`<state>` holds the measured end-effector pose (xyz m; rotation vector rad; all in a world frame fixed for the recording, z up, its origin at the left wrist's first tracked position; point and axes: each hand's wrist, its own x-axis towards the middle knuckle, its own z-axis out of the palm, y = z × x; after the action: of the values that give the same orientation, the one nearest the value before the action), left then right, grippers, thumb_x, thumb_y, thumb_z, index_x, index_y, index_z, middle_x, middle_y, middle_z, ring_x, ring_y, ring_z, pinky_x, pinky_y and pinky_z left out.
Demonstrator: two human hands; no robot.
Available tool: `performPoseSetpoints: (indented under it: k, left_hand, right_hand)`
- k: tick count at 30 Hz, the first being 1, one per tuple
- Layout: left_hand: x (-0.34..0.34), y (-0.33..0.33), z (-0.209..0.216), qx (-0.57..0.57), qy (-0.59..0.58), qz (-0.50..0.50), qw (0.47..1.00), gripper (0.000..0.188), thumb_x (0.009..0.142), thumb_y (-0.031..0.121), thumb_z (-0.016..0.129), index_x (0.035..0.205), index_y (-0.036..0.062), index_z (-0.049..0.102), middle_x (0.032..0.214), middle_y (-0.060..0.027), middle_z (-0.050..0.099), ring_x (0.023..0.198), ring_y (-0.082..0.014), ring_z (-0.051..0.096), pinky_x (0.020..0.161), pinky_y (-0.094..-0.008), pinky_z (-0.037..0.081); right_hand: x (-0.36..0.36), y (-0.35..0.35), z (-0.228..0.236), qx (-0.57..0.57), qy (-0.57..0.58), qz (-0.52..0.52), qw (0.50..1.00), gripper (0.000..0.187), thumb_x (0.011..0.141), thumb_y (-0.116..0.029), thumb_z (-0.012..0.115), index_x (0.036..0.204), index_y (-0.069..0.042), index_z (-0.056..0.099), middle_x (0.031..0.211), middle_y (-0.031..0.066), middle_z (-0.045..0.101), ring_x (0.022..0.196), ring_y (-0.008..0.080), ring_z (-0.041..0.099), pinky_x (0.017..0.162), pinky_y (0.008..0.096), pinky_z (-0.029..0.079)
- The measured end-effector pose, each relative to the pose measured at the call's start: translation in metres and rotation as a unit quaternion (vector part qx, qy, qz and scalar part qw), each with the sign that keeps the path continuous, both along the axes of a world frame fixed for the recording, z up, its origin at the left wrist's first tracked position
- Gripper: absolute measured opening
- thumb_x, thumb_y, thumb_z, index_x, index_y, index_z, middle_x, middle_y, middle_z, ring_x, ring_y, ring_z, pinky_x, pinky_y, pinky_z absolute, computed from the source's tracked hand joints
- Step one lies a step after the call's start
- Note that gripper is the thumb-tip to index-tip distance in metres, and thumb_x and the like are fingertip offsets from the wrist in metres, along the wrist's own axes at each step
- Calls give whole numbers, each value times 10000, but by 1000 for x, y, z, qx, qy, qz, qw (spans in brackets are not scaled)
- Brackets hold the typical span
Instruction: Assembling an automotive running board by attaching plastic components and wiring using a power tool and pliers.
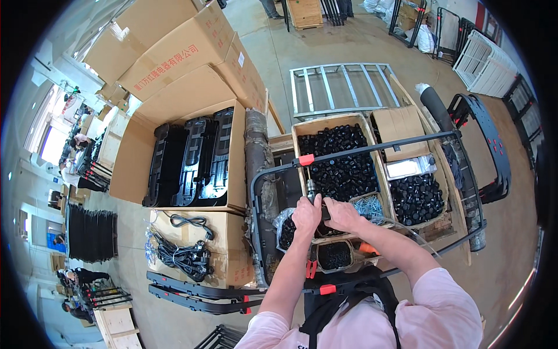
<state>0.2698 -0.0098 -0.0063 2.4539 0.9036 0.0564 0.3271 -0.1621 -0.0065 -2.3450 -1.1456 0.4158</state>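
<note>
A dark power screwdriver point(312, 188) points away from me, its thin bit reaching toward a red clip point(306, 160) on the far bar of a black tubular frame point(372, 149). My left hand point(306, 216) is closed round the tool's body behind the chuck. Beside it, my right hand point(343, 214) is closed on the tool's rear part, mostly hidden by the fingers. Whether the bit touches the clip I cannot tell. The frame lies across wooden bins; a second red clip point(328, 289) sits on its near bar.
Under the frame are a bin of black plastic caps point(338, 163), round black caps point(415, 198), silver screws point(368, 206) and small black parts point(334, 256). At left, a carton point(131, 168) holds black panels point(192, 157); coiled cables point(183, 253) lie below it.
</note>
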Motion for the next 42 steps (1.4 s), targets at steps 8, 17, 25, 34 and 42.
performPoseSetpoints:
  k: [8,17,25,34,42]
  left_hand:
    - [8,-3,-12,-9,-4,1,1000,640,1031,579,575,1050,-56,652,1053,-324,727,956,-525,716,866,-595,564]
    - [17,-3,-13,0,-20,3,1000,619,1016,571,608,1048,-47,640,1021,-300,730,908,-509,731,817,-588,587]
    - [25,0,-5,-38,29,14,999,654,1007,587,603,1120,-56,654,1112,-321,729,1037,-510,713,913,-579,562]
    - [36,-1,0,-23,39,25,999,647,994,586,620,1136,-44,655,1120,-306,735,1043,-497,721,915,-573,568]
    - [42,-1,-1,-14,30,23,999,646,989,589,622,1139,-38,658,1119,-297,739,1033,-488,730,907,-566,576]
  right_hand:
    - [10,-3,-3,0,0,1,1000,652,779,-238,866,1235,27,483,1044,274,725,972,459,726,851,519,602]
    - [17,-3,2,-19,-3,4,1000,707,783,-246,877,1287,29,465,1049,273,734,979,461,729,847,518,602]
    - [22,-3,-8,17,-12,-1,1000,750,765,-221,882,1326,35,456,1037,277,737,978,442,734,837,514,601]
    - [32,-2,-17,12,-22,-7,1000,910,743,-249,890,1455,61,417,1052,275,747,928,446,745,819,501,607]
    - [36,1,-14,-9,-34,-14,999,1045,752,-274,875,1563,70,313,1041,264,750,902,450,742,784,510,602]
